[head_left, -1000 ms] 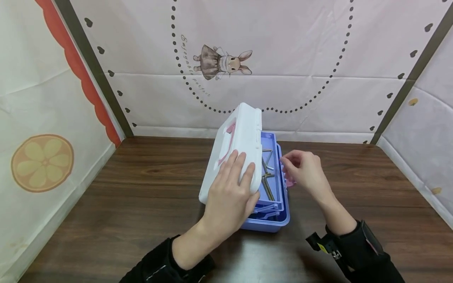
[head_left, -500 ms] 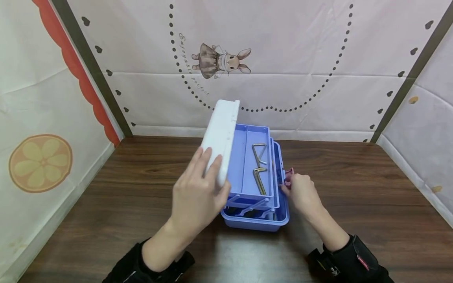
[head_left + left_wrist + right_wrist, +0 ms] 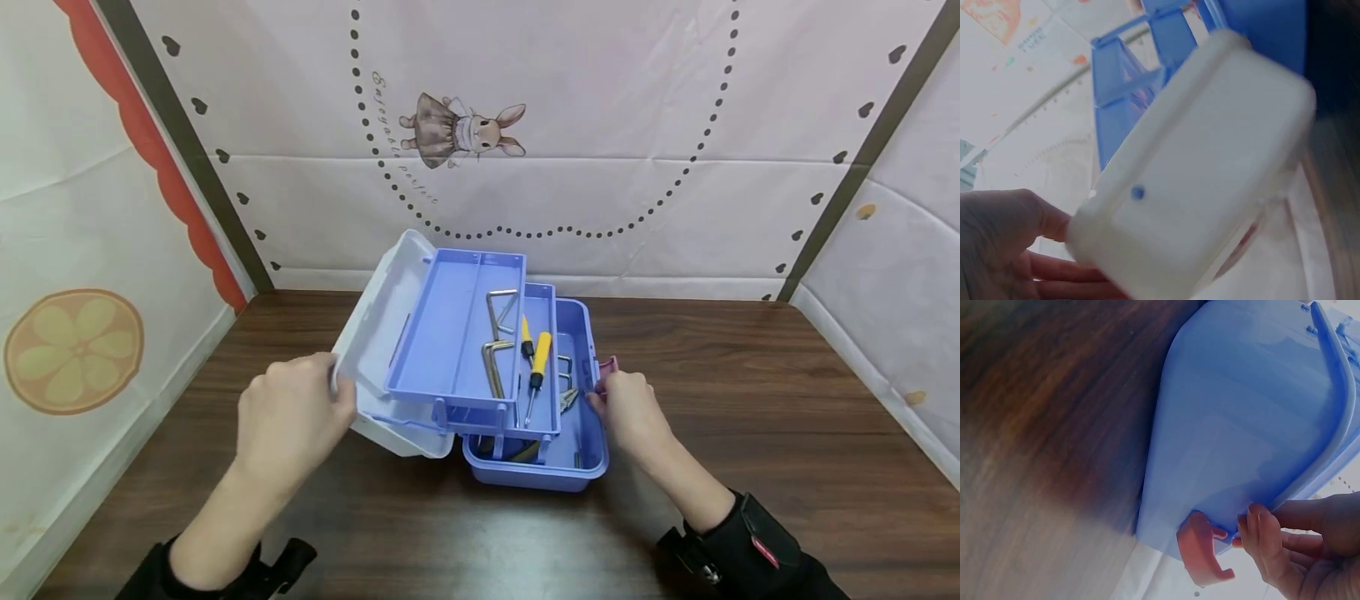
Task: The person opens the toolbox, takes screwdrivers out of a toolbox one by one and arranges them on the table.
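A blue toolbox (image 3: 528, 478) stands with its white lid (image 3: 390, 304) tilted back to the left and its stepped trays spread out. My left hand (image 3: 292, 408) grips the lid's edge, thumb on one side and fingers on the other; the lid (image 3: 1210, 144) fills much of the left wrist view. At the box's right rim, my right hand (image 3: 633, 417) holds the edge beside a pink latch (image 3: 1197, 553), which hangs loose. Bent hex keys (image 3: 491, 367) lie in the upper tray. Yellow-handled screwdrivers (image 3: 540, 354) lie in the tray below.
More metal tools (image 3: 568, 398) lie in the bottom of the box, partly hidden by the trays. Brown wood-grain tabletop (image 3: 720, 358) surrounds the box. A white printed cloth wall (image 3: 600, 200) rises close behind it.
The lid has swung leftward with my left hand, going from over the trays to tilted back. The trays have spread out, exposing the screwdrivers. My right hand has settled lower at the right rim.
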A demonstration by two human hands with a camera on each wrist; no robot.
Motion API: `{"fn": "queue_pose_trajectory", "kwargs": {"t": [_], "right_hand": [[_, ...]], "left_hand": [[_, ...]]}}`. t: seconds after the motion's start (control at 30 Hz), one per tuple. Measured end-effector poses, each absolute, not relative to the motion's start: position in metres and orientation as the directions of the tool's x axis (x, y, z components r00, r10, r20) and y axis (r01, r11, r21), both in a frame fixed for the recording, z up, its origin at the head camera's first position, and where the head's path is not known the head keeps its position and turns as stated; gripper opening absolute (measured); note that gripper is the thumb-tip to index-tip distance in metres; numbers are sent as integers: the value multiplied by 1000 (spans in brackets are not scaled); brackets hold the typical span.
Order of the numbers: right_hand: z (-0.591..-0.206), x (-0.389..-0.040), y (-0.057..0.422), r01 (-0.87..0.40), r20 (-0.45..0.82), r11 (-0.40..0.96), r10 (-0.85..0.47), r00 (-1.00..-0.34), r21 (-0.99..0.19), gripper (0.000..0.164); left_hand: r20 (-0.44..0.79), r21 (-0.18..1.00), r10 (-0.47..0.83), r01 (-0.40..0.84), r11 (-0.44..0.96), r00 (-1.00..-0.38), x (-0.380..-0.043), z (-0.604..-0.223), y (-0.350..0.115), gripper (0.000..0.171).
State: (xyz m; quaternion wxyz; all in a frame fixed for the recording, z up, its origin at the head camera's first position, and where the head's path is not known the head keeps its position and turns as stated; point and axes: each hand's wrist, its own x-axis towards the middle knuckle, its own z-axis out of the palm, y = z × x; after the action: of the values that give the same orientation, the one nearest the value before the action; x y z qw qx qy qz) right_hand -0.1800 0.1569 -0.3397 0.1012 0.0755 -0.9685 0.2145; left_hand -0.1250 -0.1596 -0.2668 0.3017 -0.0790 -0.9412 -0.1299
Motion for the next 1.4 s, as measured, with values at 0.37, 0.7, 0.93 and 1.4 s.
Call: {"fn": "queue_pose_trajectory", "kwargs": {"t": [0.37,0.7,0.93,1.4], "right_hand": [[-338,-180,156,-172,171,894,-108,-979,-415,12],[-336,-179,155,-171,121,897,-133,-984,-406,11],[-337,-181,156,-180,122,906,-143,-982,-383,13],[-336,-181,157,-226,162,908,-178,-971,-354,11]], "left_hand": [[252,260,25,92,961,-967,-135,-284,-194,19],[32,249,29,36,968,-999,-149,-308,-210,11],[-25,253,47,39,967,-999,-156,-321,-212,18],[-97,302,68,36,953,-993,-160,-324,-221,21]]}}
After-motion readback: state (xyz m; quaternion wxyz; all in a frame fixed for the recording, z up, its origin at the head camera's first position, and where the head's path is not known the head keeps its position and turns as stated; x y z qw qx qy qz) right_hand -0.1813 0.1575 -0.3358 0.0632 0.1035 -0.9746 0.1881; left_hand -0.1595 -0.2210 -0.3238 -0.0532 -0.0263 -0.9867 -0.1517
